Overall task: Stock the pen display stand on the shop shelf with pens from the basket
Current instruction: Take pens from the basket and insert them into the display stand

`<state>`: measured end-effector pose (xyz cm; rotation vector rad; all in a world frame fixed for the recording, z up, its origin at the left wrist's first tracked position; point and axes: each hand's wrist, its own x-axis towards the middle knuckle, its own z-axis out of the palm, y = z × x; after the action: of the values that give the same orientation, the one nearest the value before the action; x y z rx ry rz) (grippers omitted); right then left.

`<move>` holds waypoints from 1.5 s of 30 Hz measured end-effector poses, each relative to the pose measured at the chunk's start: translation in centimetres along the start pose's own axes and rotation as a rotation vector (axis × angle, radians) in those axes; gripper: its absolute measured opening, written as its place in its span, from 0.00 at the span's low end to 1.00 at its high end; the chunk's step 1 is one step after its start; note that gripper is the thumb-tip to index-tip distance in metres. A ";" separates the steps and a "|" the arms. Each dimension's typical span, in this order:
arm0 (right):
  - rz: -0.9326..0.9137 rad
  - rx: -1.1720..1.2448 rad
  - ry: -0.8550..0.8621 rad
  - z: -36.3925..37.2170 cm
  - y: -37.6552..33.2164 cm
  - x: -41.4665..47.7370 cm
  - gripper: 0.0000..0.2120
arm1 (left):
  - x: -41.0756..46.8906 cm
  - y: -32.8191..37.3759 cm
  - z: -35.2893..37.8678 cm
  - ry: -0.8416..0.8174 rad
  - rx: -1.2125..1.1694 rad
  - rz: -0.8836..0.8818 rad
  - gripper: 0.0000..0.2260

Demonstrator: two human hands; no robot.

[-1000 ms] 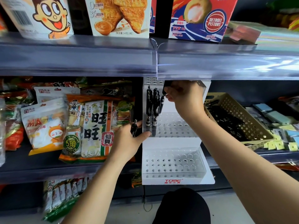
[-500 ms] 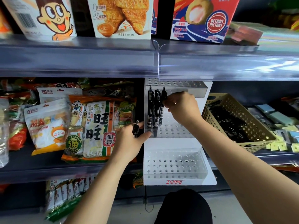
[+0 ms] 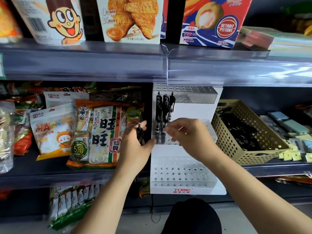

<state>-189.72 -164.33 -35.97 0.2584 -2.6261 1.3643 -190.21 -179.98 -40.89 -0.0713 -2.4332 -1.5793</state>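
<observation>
Our left hand [image 3: 135, 146] sits left of centre, its fingers curled round a few loose pens [image 3: 139, 134], black, with their tops poking up past the thumb. Our right hand [image 3: 189, 137] is just beside it, at centre. Its fingers are bent, with the fingertips [image 3: 168, 128] against the lower ends of the standing pens [image 3: 162, 112]. It is blurred, so we cannot tell whether it pinches one of them.

Those pens stand upright in the left columns of the white pen display stand [image 3: 194, 112], from the top perforated tier down to the middle one. The right hand covers much of the middle tier. The bottom tier shows bare holes, and below them we read "TOME" in red. The clear shelf rail [image 3: 101, 65] above overlaps the top edge of the stand.

At right, well apart from both hands, the tan perforated basket [image 3: 249, 154] is tilted on the shelf and holds a heap of black basket pens [image 3: 241, 130]. Small yellow note pads [image 3: 290, 154] lie beside it.

Left of the stand are the snack bags. One [image 3: 104, 135] is printed "旺旺" and "仙貝", and another bears a green "5角" badge [image 3: 79, 149]. On the shelf above, a red box [image 3: 226, 28] reads "DETROIT PISTONS", and a croissant box [image 3: 131, 19] reads "54克(3枚)".
</observation>
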 end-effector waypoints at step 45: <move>-0.127 -0.056 0.365 -1.6 0.0 5.7 0.08 | 0.5 -3.0 1.7 -0.079 0.075 0.102 0.17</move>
<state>-195.14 -163.44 -33.77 0.1482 -2.3015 1.1683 -191.50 -179.75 -44.09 -0.2451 -2.5030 -1.4668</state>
